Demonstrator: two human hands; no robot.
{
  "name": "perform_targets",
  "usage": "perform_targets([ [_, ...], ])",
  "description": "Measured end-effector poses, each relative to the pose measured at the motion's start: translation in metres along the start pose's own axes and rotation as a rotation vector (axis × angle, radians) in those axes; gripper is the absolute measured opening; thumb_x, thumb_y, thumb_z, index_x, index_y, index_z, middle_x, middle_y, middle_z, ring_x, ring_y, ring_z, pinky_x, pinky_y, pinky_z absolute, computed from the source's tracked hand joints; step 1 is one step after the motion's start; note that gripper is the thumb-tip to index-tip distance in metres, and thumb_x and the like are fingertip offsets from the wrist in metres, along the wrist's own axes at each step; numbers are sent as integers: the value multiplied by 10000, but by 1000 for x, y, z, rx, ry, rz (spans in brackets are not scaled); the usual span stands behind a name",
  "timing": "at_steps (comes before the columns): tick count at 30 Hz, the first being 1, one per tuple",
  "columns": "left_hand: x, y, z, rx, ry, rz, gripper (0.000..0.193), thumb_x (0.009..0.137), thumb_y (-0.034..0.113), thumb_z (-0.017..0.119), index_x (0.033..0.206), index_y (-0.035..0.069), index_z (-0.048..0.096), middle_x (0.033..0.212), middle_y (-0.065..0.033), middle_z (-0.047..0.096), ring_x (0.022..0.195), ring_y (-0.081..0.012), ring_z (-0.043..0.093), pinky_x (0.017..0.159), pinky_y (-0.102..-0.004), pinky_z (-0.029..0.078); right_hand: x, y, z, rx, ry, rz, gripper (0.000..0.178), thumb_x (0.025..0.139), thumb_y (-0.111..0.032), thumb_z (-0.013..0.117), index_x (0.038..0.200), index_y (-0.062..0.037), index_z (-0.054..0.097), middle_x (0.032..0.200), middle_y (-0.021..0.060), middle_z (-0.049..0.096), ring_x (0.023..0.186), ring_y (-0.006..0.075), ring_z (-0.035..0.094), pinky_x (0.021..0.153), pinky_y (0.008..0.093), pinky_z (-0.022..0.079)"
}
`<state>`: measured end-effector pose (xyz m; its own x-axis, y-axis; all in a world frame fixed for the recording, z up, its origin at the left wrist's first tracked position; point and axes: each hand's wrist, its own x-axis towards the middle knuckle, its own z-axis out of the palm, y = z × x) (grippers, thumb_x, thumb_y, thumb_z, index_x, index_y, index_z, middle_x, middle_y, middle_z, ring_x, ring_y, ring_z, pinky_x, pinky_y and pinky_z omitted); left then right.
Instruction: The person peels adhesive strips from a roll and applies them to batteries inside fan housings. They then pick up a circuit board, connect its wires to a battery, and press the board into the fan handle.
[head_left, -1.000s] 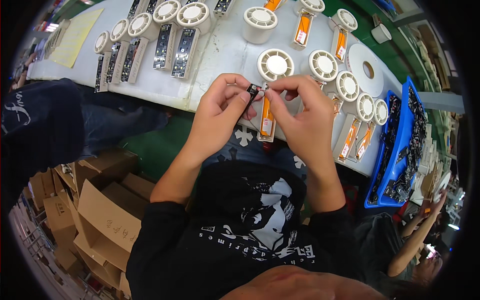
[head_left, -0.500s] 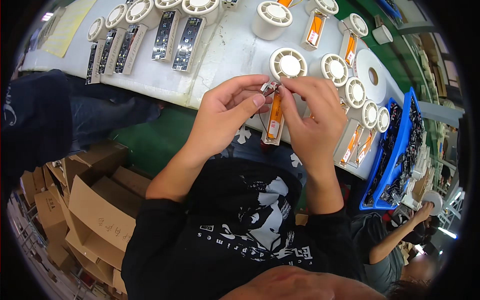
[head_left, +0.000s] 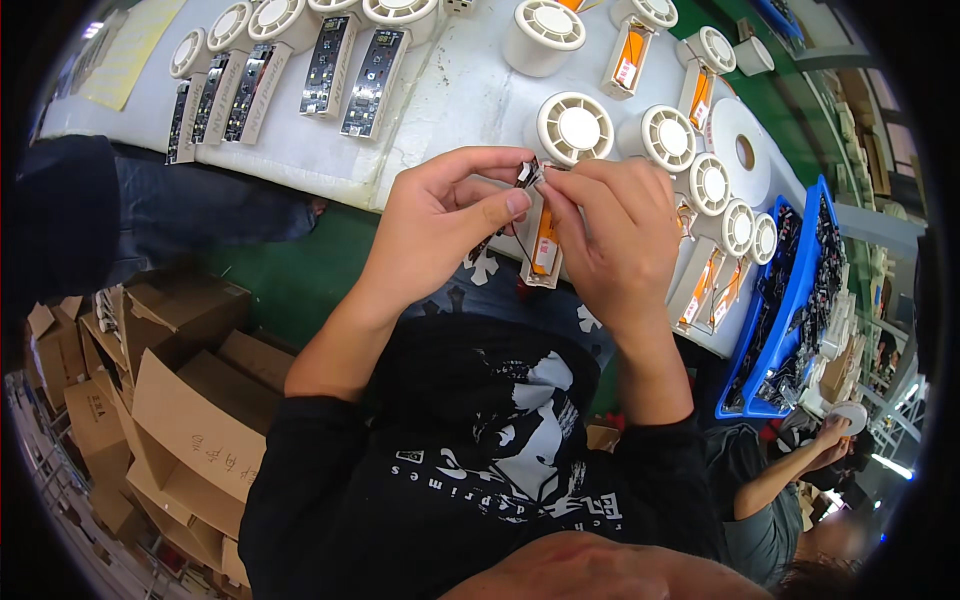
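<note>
Circuit board (head_left: 524, 177), small and dark, is pinched between thumb and fingers of the left hand (head_left: 425, 235) near the bench's (head_left: 430, 120) edge. Just rightward come a white fan unit (head_left: 577, 129), then the right hand (head_left: 620, 240), fingertips bunched at the board's end (what they grip, I can't tell), and farther over, a blue tray (head_left: 800, 268).

The fan housings (head_left: 576, 128) look like smooth, matt plastic.
</note>
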<state>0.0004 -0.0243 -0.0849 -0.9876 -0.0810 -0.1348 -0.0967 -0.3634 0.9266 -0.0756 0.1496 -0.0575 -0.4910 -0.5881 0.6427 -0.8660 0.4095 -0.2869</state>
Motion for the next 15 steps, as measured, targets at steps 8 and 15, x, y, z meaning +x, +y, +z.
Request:
perform_targets([
  [8, 4, -4, -6, -112, -83, -35, 369, 952, 5, 663, 1316, -47, 628, 946, -98, 728, 866, -149, 693, 781, -285, 566, 1, -4, -3, 3, -2, 30, 215, 740, -6, 817, 928, -46, 720, 875, 66, 682, 762, 250, 611, 698, 354, 444],
  [15, 6, 4, -19, -33, -147, -130, 368, 925, 34, 733, 1280, -32, 662, 1049, -86, 706, 861, -112, 691, 767, -239, 555, 3, 5, -8, 107, -87, -2, 241, 745, -22, 823, 968, -44, 735, 863, 56, 684, 761, 242, 613, 704, 342, 445],
])
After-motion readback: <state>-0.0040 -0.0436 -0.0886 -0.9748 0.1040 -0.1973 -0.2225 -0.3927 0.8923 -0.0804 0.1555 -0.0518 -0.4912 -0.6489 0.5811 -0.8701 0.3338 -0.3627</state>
